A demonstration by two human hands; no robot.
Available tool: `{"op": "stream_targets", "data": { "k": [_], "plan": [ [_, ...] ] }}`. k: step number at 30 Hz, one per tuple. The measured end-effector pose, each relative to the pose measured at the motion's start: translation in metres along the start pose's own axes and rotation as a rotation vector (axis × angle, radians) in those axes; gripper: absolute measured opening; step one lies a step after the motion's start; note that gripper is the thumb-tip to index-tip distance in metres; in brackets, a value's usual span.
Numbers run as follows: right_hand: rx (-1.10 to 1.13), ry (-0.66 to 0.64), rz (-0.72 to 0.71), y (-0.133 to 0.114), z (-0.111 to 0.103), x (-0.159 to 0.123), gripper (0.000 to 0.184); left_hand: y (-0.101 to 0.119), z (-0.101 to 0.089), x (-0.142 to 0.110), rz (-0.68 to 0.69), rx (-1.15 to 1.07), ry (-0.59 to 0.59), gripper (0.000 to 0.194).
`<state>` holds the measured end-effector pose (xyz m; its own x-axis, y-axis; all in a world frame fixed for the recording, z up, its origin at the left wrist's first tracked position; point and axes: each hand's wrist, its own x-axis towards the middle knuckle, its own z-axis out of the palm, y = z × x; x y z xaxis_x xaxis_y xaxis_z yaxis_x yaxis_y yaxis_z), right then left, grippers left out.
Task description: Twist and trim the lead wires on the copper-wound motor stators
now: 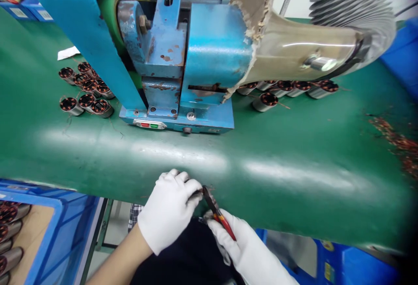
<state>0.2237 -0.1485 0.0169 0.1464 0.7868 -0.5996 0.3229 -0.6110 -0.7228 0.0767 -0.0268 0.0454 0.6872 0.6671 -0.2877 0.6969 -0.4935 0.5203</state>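
My left hand point(171, 208), in a white glove, is curled shut at the near edge of the green table point(294, 154); what it grips is hidden under the fingers. My right hand point(243, 245), also gloved, is closed on small red-handled cutters point(217, 212), whose dark jaws point up toward my left fingertips. Both hands are close together just below the table edge, in front of a blue bench machine point(183, 67).
Small wound motor stators lie in a cluster left of the machine point(86, 93) and in a row to its right point(284, 91). A blue crate point(48, 237) with more stators stands at lower left. A ribbed hose point(349, 10) runs at upper right. Copper wire scraps point(400, 145) litter the table's right side.
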Motion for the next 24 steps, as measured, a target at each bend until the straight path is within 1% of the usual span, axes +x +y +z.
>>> {"op": "stream_targets", "data": {
  "k": [1,4,5,6,7,9,10,11,12,13,14,15,16,17,18,19,20,21,23,24],
  "plan": [
    [0.043,-0.012,0.022,-0.001,0.001,0.001,0.032,0.000,0.001,0.000,0.005,0.001,-0.002,0.013],
    [0.214,-0.131,0.102,-0.011,-0.002,0.003,0.031,-0.001,0.004,0.004,0.010,0.011,0.005,0.011],
    [0.274,-0.169,0.116,-0.016,-0.004,0.004,0.032,-0.002,0.004,0.005,-0.010,0.016,0.039,0.010],
    [0.329,-0.194,0.123,-0.020,-0.007,0.005,0.031,-0.004,0.004,0.007,-0.048,0.028,0.098,0.014],
    [0.375,-0.205,0.125,-0.023,-0.009,0.006,0.031,-0.007,0.003,0.007,-0.101,0.047,0.178,0.027],
    [0.446,-0.213,0.129,-0.025,-0.012,0.008,0.031,-0.015,-0.003,0.002,-0.222,0.106,0.337,0.063],
    [0.478,-0.220,0.134,-0.023,-0.012,0.009,0.032,-0.020,-0.008,-0.003,-0.282,0.144,0.367,0.076],
    [0.510,-0.231,0.139,-0.020,-0.012,0.011,0.034,-0.023,-0.012,-0.011,-0.341,0.181,0.343,0.081],
    [0.544,-0.250,0.139,-0.016,-0.011,0.013,0.038,-0.026,-0.017,-0.020,-0.393,0.203,0.279,0.079],
    [0.573,-0.273,0.134,-0.012,-0.010,0.015,0.042,-0.027,-0.020,-0.031,-0.420,0.203,0.187,0.075],
    [0.596,-0.295,0.126,-0.008,-0.009,0.018,0.046,-0.027,-0.023,-0.041,-0.412,0.178,0.090,0.073],
    [0.607,-0.314,0.116,-0.005,-0.008,0.019,0.048,-0.025,-0.024,-0.050,-0.344,0.136,-0.004,0.074],
    [0.607,-0.324,0.106,-0.003,-0.008,0.020,0.049,-0.022,-0.024,-0.057,-0.223,0.087,-0.089,0.076],
    [0.601,-0.329,0.098,-0.003,-0.009,0.021,0.048,-0.018,-0.024,-0.062,-0.067,0.039,-0.160,0.077],
    [0.590,-0.327,0.089,-0.003,-0.009,0.021,0.047,-0.014,-0.024,-0.064,0.082,0.005,-0.204,0.077],
    [0.579,-0.316,0.081,-0.004,-0.010,0.020,0.044,-0.010,-0.023,-0.062,0.194,-0.011,-0.209,0.072],
    [0.569,-0.304,0.075,-0.005,-0.011,0.020,0.042,-0.007,-0.023,-0.058,0.261,-0.010,-0.173,0.065],
    [0.566,-0.301,0.074,-0.006,-0.012,0.020,0.041,-0.005,-0.023,-0.051,0.293,0.007,-0.102,0.059],
    [0.584,-0.327,0.095,-0.004,-0.014,0.021,0.044,-0.004,-0.024,-0.034,0.300,0.082,0.057,0.053],
    [0.601,-0.345,0.115,-0.001,-0.014,0.022,0.046,-0.004,-0.024,-0.026,0.312,0.133,0.097,0.052]
  ]
}}
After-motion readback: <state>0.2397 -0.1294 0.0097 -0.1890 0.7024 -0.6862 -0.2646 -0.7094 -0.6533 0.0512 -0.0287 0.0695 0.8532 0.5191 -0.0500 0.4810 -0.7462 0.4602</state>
